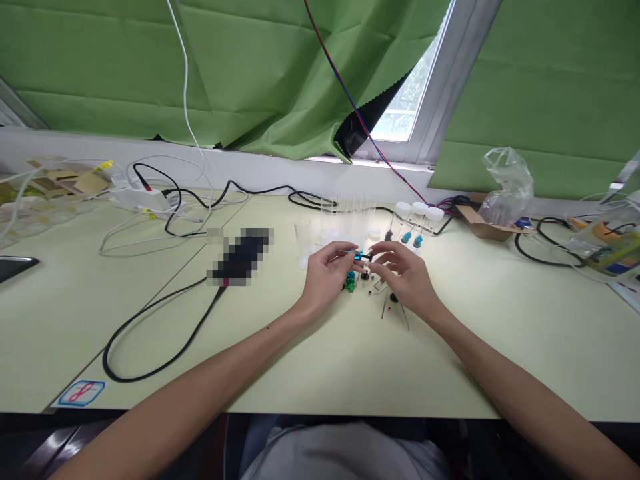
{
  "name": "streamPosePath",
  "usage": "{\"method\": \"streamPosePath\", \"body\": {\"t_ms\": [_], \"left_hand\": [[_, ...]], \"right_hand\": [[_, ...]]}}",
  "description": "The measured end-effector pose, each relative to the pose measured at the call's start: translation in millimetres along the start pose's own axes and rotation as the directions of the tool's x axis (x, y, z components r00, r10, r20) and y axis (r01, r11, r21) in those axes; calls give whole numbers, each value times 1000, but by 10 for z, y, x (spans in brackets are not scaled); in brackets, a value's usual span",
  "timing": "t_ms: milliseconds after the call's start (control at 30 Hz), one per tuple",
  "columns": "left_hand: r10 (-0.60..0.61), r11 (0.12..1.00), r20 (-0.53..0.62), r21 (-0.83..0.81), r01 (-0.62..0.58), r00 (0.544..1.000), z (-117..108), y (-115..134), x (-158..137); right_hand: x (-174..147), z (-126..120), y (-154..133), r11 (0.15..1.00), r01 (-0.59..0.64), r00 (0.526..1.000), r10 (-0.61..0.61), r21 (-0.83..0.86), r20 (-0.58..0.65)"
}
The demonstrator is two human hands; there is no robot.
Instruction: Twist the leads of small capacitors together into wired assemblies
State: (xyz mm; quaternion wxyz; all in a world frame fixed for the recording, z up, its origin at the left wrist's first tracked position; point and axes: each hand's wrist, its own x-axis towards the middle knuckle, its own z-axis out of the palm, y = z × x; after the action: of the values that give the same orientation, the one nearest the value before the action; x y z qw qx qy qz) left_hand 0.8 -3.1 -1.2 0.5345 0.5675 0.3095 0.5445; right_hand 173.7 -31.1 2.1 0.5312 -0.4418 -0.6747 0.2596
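Note:
Both hands meet over the middle of the table around a small blue part with a black stem (367, 257). My left hand (327, 270) pinches the blue end between thumb and fingers. At the other side, my right hand (405, 273) has its curled fingertips closed on the black end. Just below them lie a green and blue small part (351, 282), a black round piece (365, 275) and thin metal rods (404, 317). Behind the hands stand several transparent cylinders (350, 217). White round caps (419, 211) with rods and blue pieces (418, 241) are at the back right.
A blurred dark device (241, 255) with a black cable (107, 347) lies left of my hands. A power strip (145, 199) and cables run along the wall. At right stand a cardboard box (483, 223) and a plastic bag (507, 183). The table's front edge is near my body.

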Motion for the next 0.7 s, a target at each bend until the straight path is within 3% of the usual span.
{"method": "streamPosePath", "body": {"t_ms": [700], "left_hand": [[-10, 999, 37, 37, 8, 999, 8, 6, 1]], "right_hand": [[10, 19, 43, 996, -86, 995, 85, 17, 59]]}}
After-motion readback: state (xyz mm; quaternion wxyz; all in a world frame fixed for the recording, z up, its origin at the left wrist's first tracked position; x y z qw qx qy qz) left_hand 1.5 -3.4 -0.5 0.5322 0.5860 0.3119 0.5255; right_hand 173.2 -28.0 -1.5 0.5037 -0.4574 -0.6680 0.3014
